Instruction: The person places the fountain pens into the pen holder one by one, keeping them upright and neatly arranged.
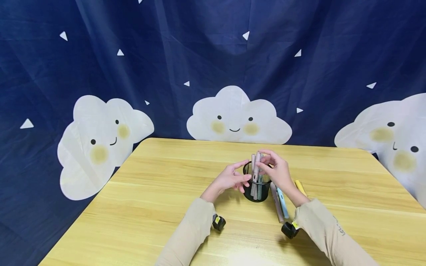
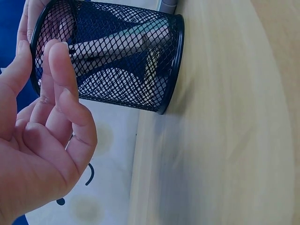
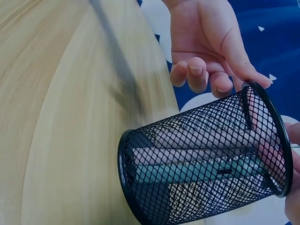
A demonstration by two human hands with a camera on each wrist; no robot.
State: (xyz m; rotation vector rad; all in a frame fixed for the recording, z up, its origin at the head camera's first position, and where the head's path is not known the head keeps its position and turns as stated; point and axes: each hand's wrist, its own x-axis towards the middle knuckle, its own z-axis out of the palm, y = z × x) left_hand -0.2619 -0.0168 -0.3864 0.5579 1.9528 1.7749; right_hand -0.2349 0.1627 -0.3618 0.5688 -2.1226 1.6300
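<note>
A black mesh pen holder [image 1: 247,193] stands upright on the table, with two greyish-pink pens and a teal pen [image 3: 197,171] inside. My left hand [image 1: 232,179] holds it by the rim at its left side, thumb and fingers about the edge. Over the opening, my right hand [image 1: 277,170] pinches the upper end of a greyish-pink pen [image 1: 257,162] between thumb and fingertips. That pen's lower part is down inside the mesh. Just right of the holder, another greyish-pink pen [image 1: 276,204] and a light blue pen [image 1: 282,203] lie side by side.
A yellow pen [image 1: 300,187] lies farther right, partly behind my right forearm. The wooden table [image 1: 159,173] reaches back to a dark blue curtain [image 1: 159,66] with white clouds. A black wrist camera [image 1: 290,229] sits low by the right sleeve.
</note>
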